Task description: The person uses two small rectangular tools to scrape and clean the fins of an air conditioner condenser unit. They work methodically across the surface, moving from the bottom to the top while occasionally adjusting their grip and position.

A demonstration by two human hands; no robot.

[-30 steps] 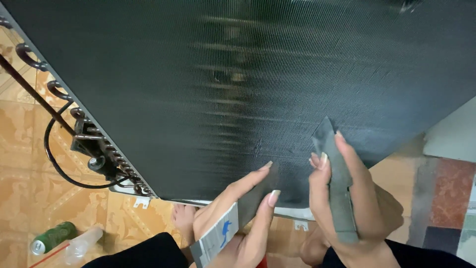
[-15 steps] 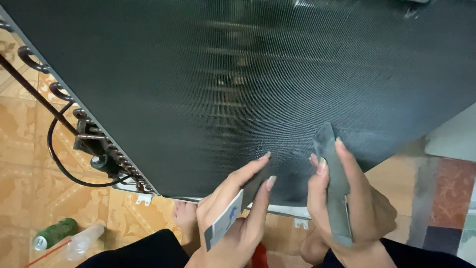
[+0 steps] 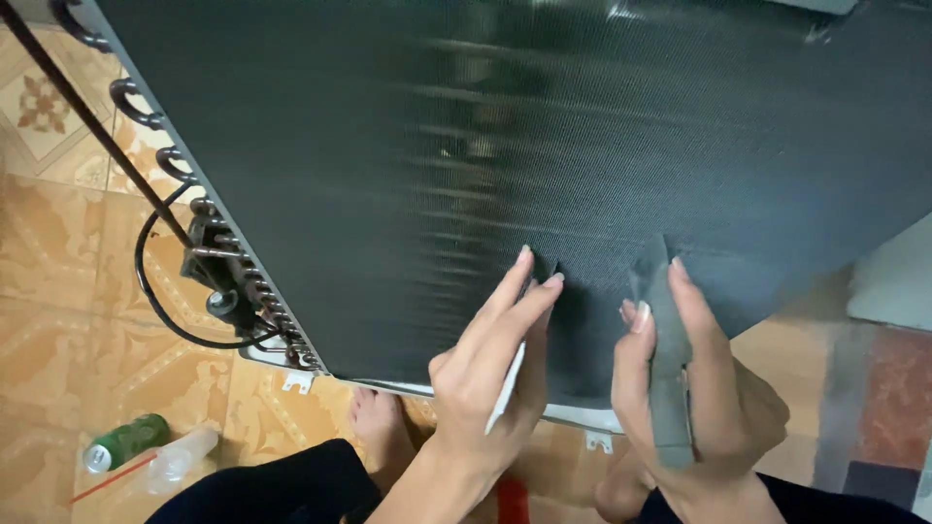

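1. Head view, layout: a large dark finned coil panel (image 3: 466,165), the kind found in an air conditioner, fills most of the picture and stands tilted over a tiled floor (image 3: 58,281). Copper tube bends (image 3: 131,97) and a black cable (image 3: 155,311) run along its left edge.

2. Head view, left hand (image 3: 490,378): the fingers are pressed together and extended, fingertips touching the fins near the panel's lower edge. A thin flat white card (image 3: 505,388) is pinched between the fingers and thumb.

3. Head view, right hand (image 3: 699,388): it is closed around a flat grey comb-like tool (image 3: 665,359), whose upper end is laid against the fins just beside the left hand.

4. Handling, as judged: the fins appear thin and easily bent, so light pressure along their direction seems called for. The panel looks stiff and heavy, best gripped by its metal frame edge (image 3: 582,415).

5. Head view, surroundings: a green can (image 3: 121,442) and a clear plastic bottle (image 3: 184,454) lie on the floor at lower left.
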